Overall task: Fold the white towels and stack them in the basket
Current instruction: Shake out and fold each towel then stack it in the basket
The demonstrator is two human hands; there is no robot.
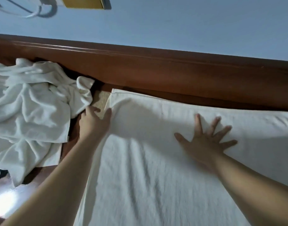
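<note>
Far left of the frame: a pile of crumpled white towels [30, 103] is lying in a heap against the brown wooden board [156, 70], running from upper left down to lower left. Upper left corner: a yellowish box-like thing [84, 2] and a grey cable [42, 13] are showing on the pale blue wall [172, 26]; too blurred to identify. Left of centre: the left hand [92, 123] is reaching to the left edge of the spread towel [148, 176], fingers curled at the hem, thumb lying on the cloth; cannot tell if it is really pinching the hem. A strip of woven tan surface [101, 98] is showing between pile and spread towel. Centre to right: the spread towel is lying flat, its far edge just beside the board. Right: the right hand [206, 137] is pressing flat on the towel, fingers splayed wide. No basket or other container in view, no readable writing.
</note>
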